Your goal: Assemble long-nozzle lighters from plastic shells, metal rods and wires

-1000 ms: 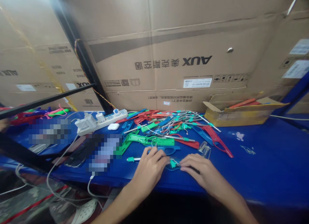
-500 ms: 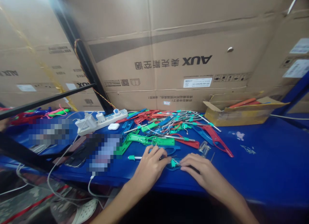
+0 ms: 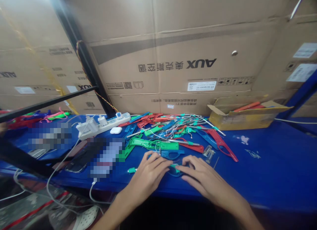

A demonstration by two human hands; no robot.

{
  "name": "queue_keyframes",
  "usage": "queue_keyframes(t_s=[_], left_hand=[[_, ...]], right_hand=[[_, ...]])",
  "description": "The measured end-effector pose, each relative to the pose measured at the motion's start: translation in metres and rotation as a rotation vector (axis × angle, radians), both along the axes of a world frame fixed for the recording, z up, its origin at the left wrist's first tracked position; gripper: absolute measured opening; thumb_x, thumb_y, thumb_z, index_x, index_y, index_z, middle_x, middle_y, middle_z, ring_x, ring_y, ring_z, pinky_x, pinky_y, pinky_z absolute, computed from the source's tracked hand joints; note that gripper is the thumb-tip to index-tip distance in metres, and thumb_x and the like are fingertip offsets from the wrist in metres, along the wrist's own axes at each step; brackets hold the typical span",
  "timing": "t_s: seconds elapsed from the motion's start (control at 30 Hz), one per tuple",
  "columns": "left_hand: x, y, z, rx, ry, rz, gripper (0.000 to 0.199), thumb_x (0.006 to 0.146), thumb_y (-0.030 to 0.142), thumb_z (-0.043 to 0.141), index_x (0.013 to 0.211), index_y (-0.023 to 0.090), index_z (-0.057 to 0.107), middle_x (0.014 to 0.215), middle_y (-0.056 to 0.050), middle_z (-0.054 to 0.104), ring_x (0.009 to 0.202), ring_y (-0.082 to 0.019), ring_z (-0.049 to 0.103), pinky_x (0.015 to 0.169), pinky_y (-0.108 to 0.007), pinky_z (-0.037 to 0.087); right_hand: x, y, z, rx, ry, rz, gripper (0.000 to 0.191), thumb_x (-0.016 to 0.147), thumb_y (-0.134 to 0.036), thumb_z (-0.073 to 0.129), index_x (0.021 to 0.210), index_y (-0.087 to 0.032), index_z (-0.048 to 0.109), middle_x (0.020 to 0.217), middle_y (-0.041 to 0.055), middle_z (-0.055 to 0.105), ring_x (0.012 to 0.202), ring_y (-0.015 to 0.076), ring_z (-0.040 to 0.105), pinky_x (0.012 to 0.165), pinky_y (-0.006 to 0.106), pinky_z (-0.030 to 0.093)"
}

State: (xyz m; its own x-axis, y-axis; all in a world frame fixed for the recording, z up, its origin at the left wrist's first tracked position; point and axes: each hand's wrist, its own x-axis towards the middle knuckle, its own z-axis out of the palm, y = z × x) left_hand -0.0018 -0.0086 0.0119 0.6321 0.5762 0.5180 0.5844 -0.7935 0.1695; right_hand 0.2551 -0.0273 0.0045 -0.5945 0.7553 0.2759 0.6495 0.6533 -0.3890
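On the table's near edge, a blue lighter casing (image 3: 175, 174) lies between my hands, partly covered by fingers. A green plastic piece (image 3: 177, 169) sits in it. My left hand (image 3: 152, 169) is curled over the casing's left side, its fingertips close to the green piece. Past that hand's left side sticks out a green tip (image 3: 132, 170), its link to the casing hidden. My right hand (image 3: 199, 172) grips the casing's right side, with the index fingertip pressed at the green piece and the thumb lower down. Just beyond them rests another blue casing half (image 3: 173, 154).
Behind lies a pile of red, green and blue lighter casings (image 3: 168, 146) with metal rods and wires. Clear small parts (image 3: 209, 153) lie to the right. A cardboard box (image 3: 247, 119) stands at back right. On the left are a power strip (image 3: 104, 124), earbud case (image 3: 116, 130) and phones (image 3: 79, 157).
My right hand's fingers have shifted left onto the green piece, covering more of it. The left hand and the green tip have moved slightly left and down.
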Motion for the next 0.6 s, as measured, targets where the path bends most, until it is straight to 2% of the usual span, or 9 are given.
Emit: queue_keyframes(t_s=[0.13,0.23,0.43,0.6], left_hand=[[-0.015,0.002,0.007,-0.119,-0.017,0.040,0.023,0.105,0.026,0.057,0.127,0.023,0.063,0.120,-0.004,0.069,0.108,-0.022,0.059,0.096,-0.039,0.039],[-0.022,0.003,0.009,-0.161,-0.028,0.060,0.018,0.106,0.027,0.056,0.118,0.024,0.068,0.115,-0.003,0.070,0.103,-0.021,0.060,0.090,-0.037,0.040],[-0.017,0.003,0.003,-0.239,-0.056,0.061,0.014,0.104,0.025,0.059,0.102,0.024,0.073,0.103,-0.001,0.073,0.094,-0.020,0.062,0.085,-0.035,0.040],[-0.013,0.005,0.000,-0.337,-0.089,0.116,0.008,0.100,0.022,0.066,0.096,0.024,0.073,0.100,0.001,0.073,0.093,-0.019,0.065,0.087,-0.034,0.042]], right_hand=[[0.001,0.000,-0.001,-0.027,0.004,-0.004,0.036,0.106,-0.030,0.052,0.141,-0.036,0.058,0.124,0.0057,0.059,0.111,0.0214,0.059,0.098,0.041,0.051],[0.001,-0.001,-0.001,-0.034,-0.003,-0.004,0.038,0.107,-0.029,0.051,0.143,-0.038,0.055,0.123,0.0047,0.060,0.110,0.0209,0.060,0.097,0.041,0.052],[0.002,0.000,-0.002,-0.033,-0.005,-0.007,0.042,0.106,-0.027,0.050,0.146,-0.041,0.052,0.122,0.0042,0.061,0.112,0.0210,0.061,0.101,0.044,0.050],[0.003,0.002,-0.004,0.006,0.004,0.007,0.043,0.106,-0.027,0.052,0.146,-0.041,0.053,0.118,0.0042,0.063,0.108,0.0214,0.062,0.097,0.042,0.051]])
